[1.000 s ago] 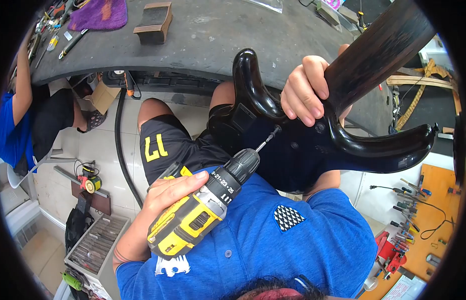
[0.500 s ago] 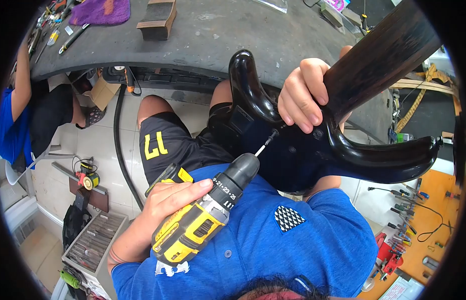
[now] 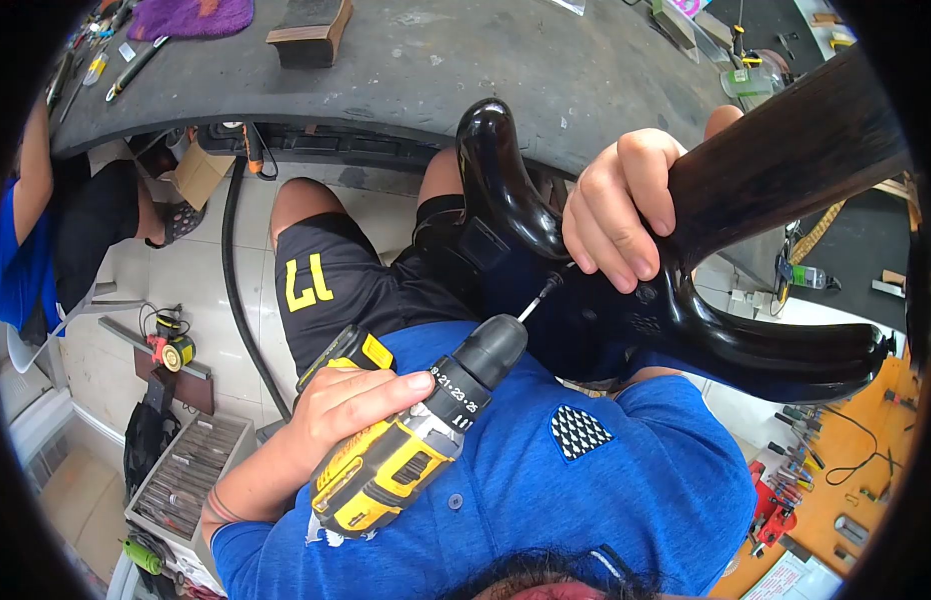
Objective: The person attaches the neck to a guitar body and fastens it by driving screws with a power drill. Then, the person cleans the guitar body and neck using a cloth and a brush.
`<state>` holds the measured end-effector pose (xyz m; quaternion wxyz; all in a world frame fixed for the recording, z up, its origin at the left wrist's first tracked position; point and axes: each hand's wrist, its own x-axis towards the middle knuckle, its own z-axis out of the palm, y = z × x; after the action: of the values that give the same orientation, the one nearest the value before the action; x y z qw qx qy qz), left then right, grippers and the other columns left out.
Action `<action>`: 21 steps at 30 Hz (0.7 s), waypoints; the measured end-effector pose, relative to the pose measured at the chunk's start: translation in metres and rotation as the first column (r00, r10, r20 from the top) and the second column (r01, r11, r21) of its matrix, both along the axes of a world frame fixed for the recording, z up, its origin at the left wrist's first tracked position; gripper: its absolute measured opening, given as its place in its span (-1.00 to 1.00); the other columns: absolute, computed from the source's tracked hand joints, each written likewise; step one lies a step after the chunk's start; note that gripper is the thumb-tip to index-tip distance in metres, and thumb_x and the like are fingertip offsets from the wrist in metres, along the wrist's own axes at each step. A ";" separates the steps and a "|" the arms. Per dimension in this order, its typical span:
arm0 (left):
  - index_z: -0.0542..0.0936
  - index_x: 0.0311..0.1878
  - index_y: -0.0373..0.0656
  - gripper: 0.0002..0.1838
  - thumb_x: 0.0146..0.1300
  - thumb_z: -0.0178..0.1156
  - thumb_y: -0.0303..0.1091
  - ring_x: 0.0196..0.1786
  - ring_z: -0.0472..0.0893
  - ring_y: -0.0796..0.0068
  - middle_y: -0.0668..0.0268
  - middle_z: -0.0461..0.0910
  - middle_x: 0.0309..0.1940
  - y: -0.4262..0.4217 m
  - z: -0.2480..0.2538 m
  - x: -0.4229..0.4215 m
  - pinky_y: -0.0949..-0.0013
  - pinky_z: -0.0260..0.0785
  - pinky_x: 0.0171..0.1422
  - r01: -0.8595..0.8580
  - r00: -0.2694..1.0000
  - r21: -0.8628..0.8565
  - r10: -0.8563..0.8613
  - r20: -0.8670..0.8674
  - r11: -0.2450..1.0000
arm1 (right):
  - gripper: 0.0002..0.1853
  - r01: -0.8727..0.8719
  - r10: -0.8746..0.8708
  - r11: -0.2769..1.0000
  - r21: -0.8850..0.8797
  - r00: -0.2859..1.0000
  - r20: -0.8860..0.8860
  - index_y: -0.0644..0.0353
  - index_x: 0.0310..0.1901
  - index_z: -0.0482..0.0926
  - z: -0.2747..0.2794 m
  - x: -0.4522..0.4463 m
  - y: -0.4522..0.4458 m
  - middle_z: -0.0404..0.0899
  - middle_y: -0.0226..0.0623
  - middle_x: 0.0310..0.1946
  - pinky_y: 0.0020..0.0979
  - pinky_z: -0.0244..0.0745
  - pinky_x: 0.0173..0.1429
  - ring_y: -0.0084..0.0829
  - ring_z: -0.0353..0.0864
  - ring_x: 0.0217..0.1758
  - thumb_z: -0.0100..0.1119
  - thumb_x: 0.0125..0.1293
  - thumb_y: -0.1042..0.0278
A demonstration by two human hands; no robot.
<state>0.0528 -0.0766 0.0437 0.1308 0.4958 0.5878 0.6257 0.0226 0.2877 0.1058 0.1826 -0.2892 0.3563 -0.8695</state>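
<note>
My left hand (image 3: 351, 405) is closed around a yellow and black cordless drill (image 3: 386, 475). A long driver bit (image 3: 534, 303) runs from its chuck to the back of a glossy black electric guitar body (image 3: 606, 335). At the bit's tip, a small dark fastener or hole sits near the neck joint; which one I cannot tell. My right hand (image 3: 621, 210) wraps the guitar where the dark wood neck (image 3: 786, 150) meets the body, fingers lying on the back. The guitar rests face down across my lap, its neck pointing to the upper right.
Ahead is a dark workbench (image 3: 426, 75) bearing a wooden block (image 3: 311, 35) and a purple cloth (image 3: 191, 15). A person in blue (image 3: 31, 240) sits at the left. A black hose (image 3: 231, 270) crosses the floor. Hand tools lie on an orange board (image 3: 856, 440) at right.
The guitar's neck and lower horn have swung downward in view, my right hand moving slightly right and down with them. The drill has shifted slightly right, its bit still at the same spot.
</note>
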 end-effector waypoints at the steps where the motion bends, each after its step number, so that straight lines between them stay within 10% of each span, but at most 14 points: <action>1: 0.49 0.59 -0.25 -0.18 0.28 0.59 -0.38 -0.25 0.85 0.21 0.13 0.80 -0.18 -0.003 0.001 -0.002 0.24 0.67 -0.19 0.034 0.999 -0.038 -0.035 -0.006 0.999 | -0.10 0.000 0.000 1.000 0.004 1.000 0.003 0.01 -0.39 0.48 0.000 0.000 0.001 0.67 -0.23 -0.51 -0.23 0.66 -0.24 -0.30 0.74 -0.54 -0.54 0.70 -0.65; 18: 0.51 0.54 -0.30 -0.23 0.35 0.58 -0.22 -0.15 0.91 0.09 -0.01 0.86 -0.06 -0.007 -0.008 -0.005 0.16 0.78 -0.05 0.089 0.996 -0.088 -0.087 0.020 0.992 | -0.11 0.003 -0.003 0.999 0.032 1.000 0.013 0.02 -0.35 0.45 0.003 -0.001 -0.001 0.67 -0.23 -0.50 -0.27 0.67 -0.23 -0.32 0.75 -0.51 -0.57 0.70 -0.65; 21: 0.64 0.42 -0.29 -0.38 0.45 0.46 -0.09 -0.19 0.90 0.14 0.02 0.87 -0.12 -0.019 -0.018 0.024 0.19 0.79 -0.09 0.109 0.757 -0.228 0.068 0.650 0.967 | -0.12 0.011 -0.010 0.999 0.053 1.000 -0.013 0.01 -0.34 0.44 0.004 -0.003 0.000 0.68 -0.24 -0.49 -0.26 0.68 -0.20 -0.33 0.76 -0.50 -0.58 0.70 -0.65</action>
<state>0.0764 -0.0952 0.0258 0.3963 0.2324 0.5743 0.6776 0.0195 0.2880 0.1097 0.1835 -0.2880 0.3820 -0.8588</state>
